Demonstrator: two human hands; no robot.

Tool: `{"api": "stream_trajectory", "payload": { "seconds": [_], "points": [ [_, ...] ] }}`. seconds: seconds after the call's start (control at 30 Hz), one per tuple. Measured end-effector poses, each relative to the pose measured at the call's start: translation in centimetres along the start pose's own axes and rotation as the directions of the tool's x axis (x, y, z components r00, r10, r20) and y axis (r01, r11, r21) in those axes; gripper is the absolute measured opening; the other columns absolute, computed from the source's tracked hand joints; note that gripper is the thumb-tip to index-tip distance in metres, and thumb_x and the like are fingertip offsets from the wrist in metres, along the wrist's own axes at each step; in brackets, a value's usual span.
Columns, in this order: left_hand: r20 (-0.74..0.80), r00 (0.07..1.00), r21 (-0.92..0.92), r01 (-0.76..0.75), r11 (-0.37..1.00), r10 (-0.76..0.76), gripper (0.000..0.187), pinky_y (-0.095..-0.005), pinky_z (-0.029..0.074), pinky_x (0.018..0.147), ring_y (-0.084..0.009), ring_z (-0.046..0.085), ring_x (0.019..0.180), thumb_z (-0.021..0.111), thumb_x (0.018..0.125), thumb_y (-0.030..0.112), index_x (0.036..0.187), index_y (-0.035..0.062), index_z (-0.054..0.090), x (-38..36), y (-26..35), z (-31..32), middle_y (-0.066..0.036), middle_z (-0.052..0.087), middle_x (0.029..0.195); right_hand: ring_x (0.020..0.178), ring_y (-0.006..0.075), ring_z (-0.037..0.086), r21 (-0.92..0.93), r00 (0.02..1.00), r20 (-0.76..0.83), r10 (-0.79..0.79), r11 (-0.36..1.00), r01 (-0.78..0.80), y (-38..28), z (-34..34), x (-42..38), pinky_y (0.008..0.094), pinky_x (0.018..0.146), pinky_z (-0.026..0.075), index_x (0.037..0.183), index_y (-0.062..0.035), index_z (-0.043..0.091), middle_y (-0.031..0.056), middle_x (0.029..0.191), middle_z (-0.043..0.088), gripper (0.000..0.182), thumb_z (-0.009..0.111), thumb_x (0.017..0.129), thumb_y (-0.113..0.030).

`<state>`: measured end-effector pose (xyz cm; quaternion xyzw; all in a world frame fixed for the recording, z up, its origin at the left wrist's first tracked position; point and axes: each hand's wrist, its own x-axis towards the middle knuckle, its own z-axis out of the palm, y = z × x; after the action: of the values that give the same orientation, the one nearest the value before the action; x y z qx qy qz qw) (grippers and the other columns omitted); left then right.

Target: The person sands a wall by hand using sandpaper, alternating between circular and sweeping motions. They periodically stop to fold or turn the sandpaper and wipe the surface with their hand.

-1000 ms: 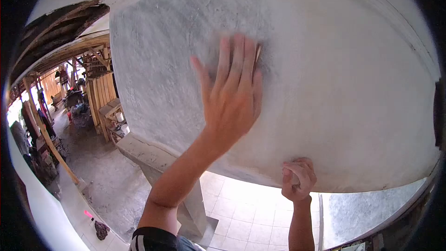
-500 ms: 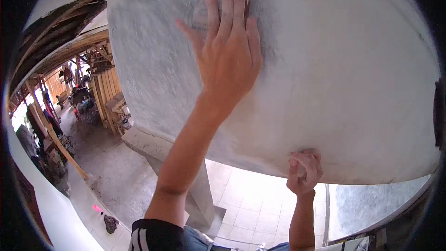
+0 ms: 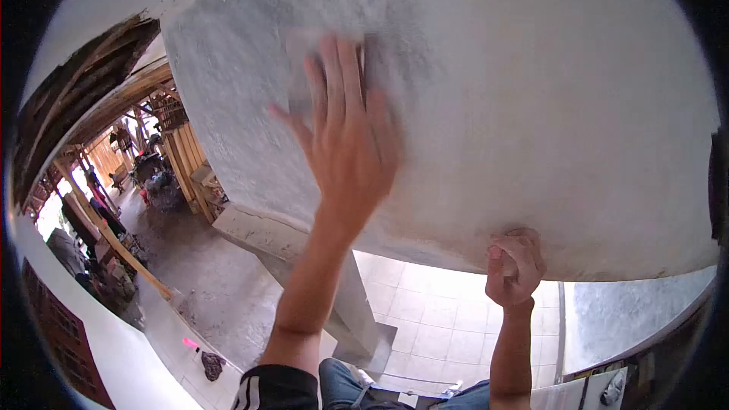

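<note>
My left hand (image 3: 351, 133) lies with its palm toward the grey plastered wall (image 3: 486, 129), fingers pointing up. Under the fingers it holds a pale sheet of sandpaper (image 3: 298, 53) flat on the plaster, with a brown edge showing beside the index finger. The hand is blurred by motion. Around it the plaster has darker grey patches. Lower down on the right, my right hand (image 3: 518, 266) rests against the wall close to its bottom edge. Its fingers are loosely curled toward the thumb, and I see nothing in them.
A concrete ledge on a post (image 3: 262, 231) stands below the wall's left corner. Beneath lies a light tiled floor (image 3: 433, 319). At left, a wooden pole (image 3: 114, 239) leans near cluttered belongings. A dark bundle with a pink part (image 3: 213, 364) is on the floor.
My left hand has slid down and slightly left along the wall with the sandpaper. The camera view has shifted a little; my right hand stays near the bottom edge.
</note>
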<state>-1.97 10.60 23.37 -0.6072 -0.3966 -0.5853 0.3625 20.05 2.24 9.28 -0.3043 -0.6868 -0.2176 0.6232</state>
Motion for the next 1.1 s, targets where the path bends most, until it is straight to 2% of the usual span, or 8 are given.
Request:
{"api": "stream_trajectory", "payload": {
  "seconds": [0.13,0.27,0.47,0.63,0.83,0.97,1.0,1.1],
  "points": [
    [0.088,0.995,0.135,-0.068,0.988,0.057,0.059,-0.0713,-0.003,0.105,-0.0419,0.020,0.142,0.023,0.102,0.034,0.146,-0.0047,0.027,1.1,-0.5,-0.8,-0.018,0.033,0.151,0.058,0.0164,0.055,0.018,1.000,0.013,-0.014,1.000,0.014,0.0,-0.9,0.0,0.0351,0.072,0.045,0.094,-0.0050,0.064,0.0033,0.067,0.063,0.012,0.058,0.084,-0.001],
    [-0.098,0.991,0.054,-0.088,0.995,0.093,0.054,-0.0734,-0.006,0.103,-0.0425,0.024,0.141,0.034,0.099,0.026,0.142,-0.0065,0.036,6.3,-0.9,-0.2,-0.018,0.040,0.147,0.058,0.0171,0.057,-0.029,1.000,0.002,0.014,0.999,-0.014,0.1,-0.7,-0.4,0.0354,0.073,0.048,0.093,-0.0094,0.067,0.0021,0.068,0.063,0.025,0.062,0.072,0.002],
    [0.107,0.993,0.080,-0.052,0.995,0.044,0.053,-0.0717,-0.002,0.105,-0.0420,0.020,0.142,0.030,0.100,0.027,0.143,-0.0036,0.035,-0.8,0.4,-0.9,-0.019,0.034,0.150,0.060,0.0181,0.056,-0.041,1.000,-0.005,0.016,0.999,-0.016,0.6,-0.7,-0.9,0.0358,0.074,0.046,0.093,-0.0106,0.068,0.0019,0.065,0.062,0.026,0.062,0.070,0.001],
    [-0.072,0.985,0.145,-0.147,0.978,0.159,0.053,-0.0732,-0.001,0.105,-0.0449,0.023,0.140,0.033,0.100,0.027,0.146,0.0024,0.031,8.1,0.5,0.7,-0.020,0.033,0.150,0.060,0.0181,0.057,-0.120,1.000,0.004,-0.016,0.993,0.016,0.5,0.1,-1.2,0.0357,0.075,0.046,0.092,-0.0087,0.067,0.0037,0.069,0.065,0.025,0.060,0.070,0.002],
    [-0.018,0.978,0.065,-0.204,0.977,0.206,0.046,-0.0749,0.008,0.102,-0.0406,0.035,0.135,0.040,0.096,0.023,0.137,0.0013,0.045,1.3,1.9,-0.3,-0.020,0.041,0.145,0.060,0.0176,0.057,-0.045,1.000,-0.009,0.008,0.999,-0.008,0.4,-0.3,-0.8,0.0364,0.075,0.046,0.093,-0.0089,0.068,0.0038,0.067,0.063,0.026,0.058,0.071,0.002],
    [-0.159,0.954,0.104,-0.241,0.965,0.255,0.045,-0.0757,0.010,0.102,-0.0394,0.037,0.134,0.041,0.096,0.022,0.136,0.0012,0.045,6.7,0.4,0.1,-0.020,0.045,0.142,0.059,0.0171,0.056,-0.077,0.998,0.056,0.018,0.997,-0.013,0.5,-0.6,-1.1,0.0367,0.076,0.045,0.096,-0.0079,0.066,0.0036,0.072,0.065,0.028,0.058,0.072,0.003],
    [-0.003,0.994,0.044,-0.109,0.993,0.109,0.052,-0.0739,-0.001,0.104,-0.0456,0.021,0.140,0.031,0.100,0.025,0.147,0.0037,0.029,8.4,1.2,-0.8,-0.021,0.032,0.150,0.060,0.0176,0.056,-0.076,0.999,0.049,0.010,0.997,-0.006,0.5,-0.2,-1.3,0.0362,0.075,0.045,0.097,-0.0066,0.065,0.0039,0.069,0.064,0.022,0.057,0.077,0.000],
    [-0.081,0.993,0.029,-0.081,0.996,0.083,0.046,-0.0756,0.010,0.102,-0.0398,0.037,0.134,0.040,0.097,0.022,0.138,0.0018,0.044,5.7,1.5,0.8,-0.019,0.043,0.143,0.061,0.0183,0.055,-0.092,0.999,0.038,-0.015,0.996,0.019,0.5,0.3,-1.4,0.0357,0.074,0.044,0.099,-0.0041,0.063,0.0044,0.061,0.061,0.015,0.056,0.087,-0.008]
  ]
}}
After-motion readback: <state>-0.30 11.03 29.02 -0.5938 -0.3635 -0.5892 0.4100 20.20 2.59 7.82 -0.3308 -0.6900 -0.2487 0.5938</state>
